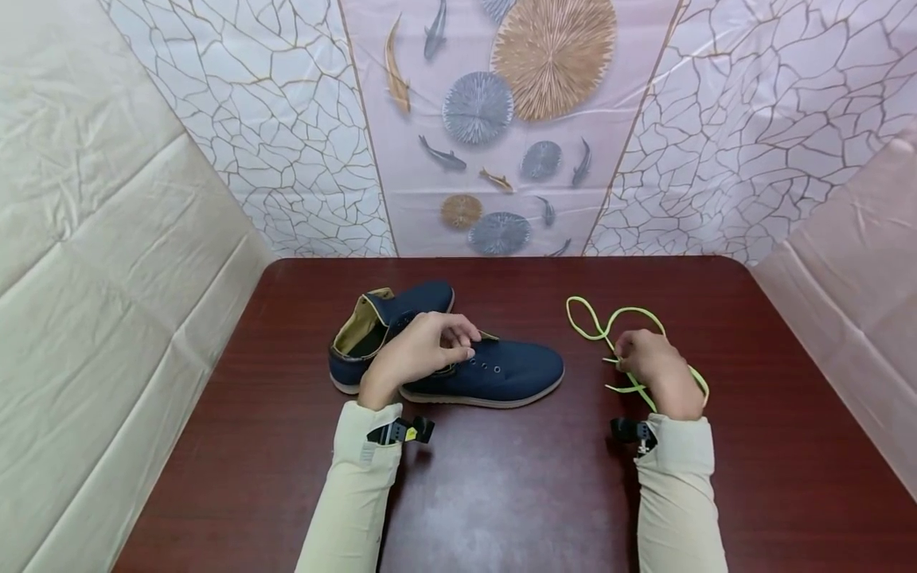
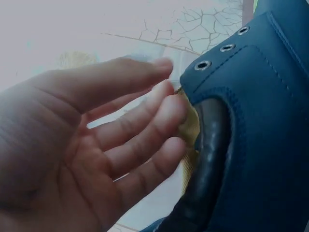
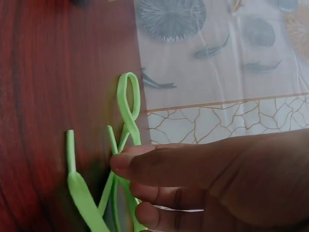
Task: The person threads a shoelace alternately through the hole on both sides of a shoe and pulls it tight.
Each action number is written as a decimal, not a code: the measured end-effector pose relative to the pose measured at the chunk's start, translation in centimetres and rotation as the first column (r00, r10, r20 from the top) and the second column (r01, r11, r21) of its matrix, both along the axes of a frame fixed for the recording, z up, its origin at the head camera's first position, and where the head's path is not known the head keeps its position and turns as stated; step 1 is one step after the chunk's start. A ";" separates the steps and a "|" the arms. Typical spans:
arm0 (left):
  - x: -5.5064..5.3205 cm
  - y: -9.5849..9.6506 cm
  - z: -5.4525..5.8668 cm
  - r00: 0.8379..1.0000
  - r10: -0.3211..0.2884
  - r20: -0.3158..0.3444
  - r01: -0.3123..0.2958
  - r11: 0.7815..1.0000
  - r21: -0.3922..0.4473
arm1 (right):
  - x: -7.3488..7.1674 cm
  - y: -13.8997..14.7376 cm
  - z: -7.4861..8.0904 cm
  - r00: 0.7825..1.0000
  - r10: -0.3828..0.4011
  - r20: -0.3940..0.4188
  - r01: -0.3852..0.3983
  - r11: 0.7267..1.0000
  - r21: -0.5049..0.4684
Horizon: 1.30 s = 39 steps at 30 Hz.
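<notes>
A navy canvas shoe (image 1: 519,370) with metal eyelets, tan lining and a pale sole lies on its sole, toe to the right. My left hand (image 1: 426,350) hovers at its opening, fingers loosely bent; in the left wrist view the fingertips (image 2: 176,108) come close to the tan tongue (image 2: 189,121), and contact is unclear. Farther right, a yellow-green shoelace (image 1: 634,310) lies looped on the table. Over it is my right hand (image 1: 655,366), fingers loosely bent. The thumb (image 3: 130,162) overlaps the lace (image 3: 129,106) in the right wrist view, without a visible pinch.
A second navy shoe (image 1: 423,298) lies behind and left of the first, partly hidden by my left hand. The dark red table (image 1: 501,493) has a patterned cloth (image 1: 494,175) hanging along its back edge. Pale cloth panels stand at both sides.
</notes>
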State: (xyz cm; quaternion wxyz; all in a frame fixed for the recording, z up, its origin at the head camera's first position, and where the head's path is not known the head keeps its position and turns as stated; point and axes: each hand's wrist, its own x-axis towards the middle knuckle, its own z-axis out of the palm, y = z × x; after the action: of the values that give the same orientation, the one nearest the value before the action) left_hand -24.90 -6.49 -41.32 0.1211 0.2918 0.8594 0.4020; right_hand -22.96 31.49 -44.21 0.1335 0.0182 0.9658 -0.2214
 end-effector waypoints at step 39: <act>-1.4 2.0 -4.2 0.991 -0.129 0.046 0.132 0.989 -0.071 | 2.5 -0.7 5.1 0.950 -0.019 -0.310 -0.045 0.979 -0.198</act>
State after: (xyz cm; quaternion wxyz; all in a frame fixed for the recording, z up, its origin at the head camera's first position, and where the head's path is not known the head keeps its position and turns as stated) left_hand -26.33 -4.52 -45.54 0.1758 0.3345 0.8501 0.3669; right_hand -20.46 30.82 -39.10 -0.0175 -0.0368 0.9473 -0.3177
